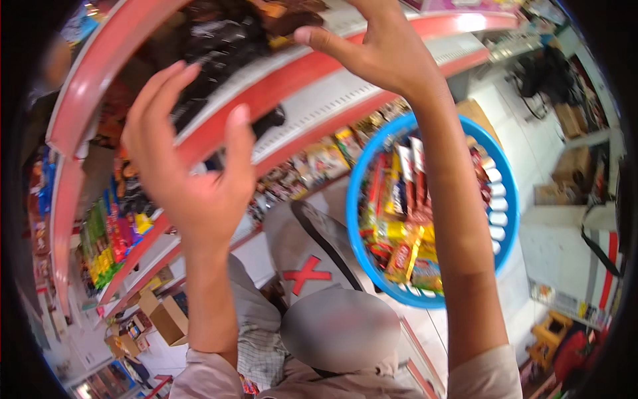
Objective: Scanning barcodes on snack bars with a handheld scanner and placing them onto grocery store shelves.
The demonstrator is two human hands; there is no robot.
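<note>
My left hand [187, 154] is raised before the shelf, fingers and thumb apart, with nothing in it. Behind it, shiny black plastic packaging [224, 45] lies on a white shelf with a red front edge [279, 80]. My right hand [389, 55] reaches over the same shelf, farther right. Its thumb is spread and grips nothing; the fingertips run out of the picture at the top. Below my right forearm stands a round blue plastic basket [353, 214], full of wrapped snack bars and sachets [398, 239]. The forearm hides part of the basket's contents.
Packaged sweets [319, 159] fill a lower shelf. Bright snack packs [107, 234] stand on shelving at the left. An open cardboard box [162, 316] sits on the floor at lower left. More cartons [570, 169] and a wooden stool [551, 331] are at the right.
</note>
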